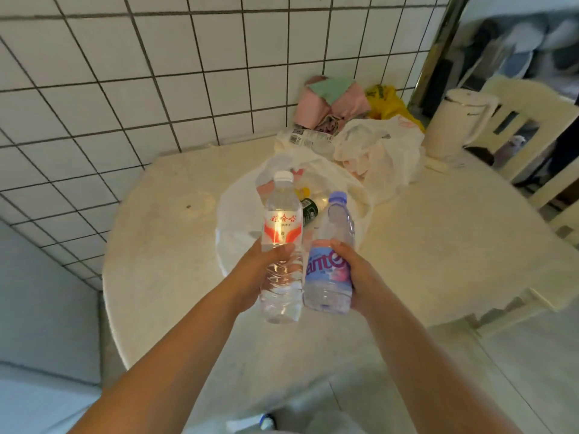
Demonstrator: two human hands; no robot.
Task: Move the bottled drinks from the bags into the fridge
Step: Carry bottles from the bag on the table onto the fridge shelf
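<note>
My left hand (254,277) grips a clear water bottle (282,239) with a white cap and a red-and-white label. My right hand (357,277) grips a bottle (329,270) with a lilac cap and a pink-and-lilac label. Both bottles are upright, side by side, held above the round table (163,261). Below them lies an open clear plastic bag (238,214) with a dark bottle with a yellow cap (308,206) inside. A second white bag (379,151) sits behind it. The fridge is not in view.
More bottles (308,139) lie near the tiled wall at the table's back. Pink and green cloths (332,98) and a yellow bag (388,103) are piled there. A white kettle (457,120) stands at the back right, beside a cream chair (532,126).
</note>
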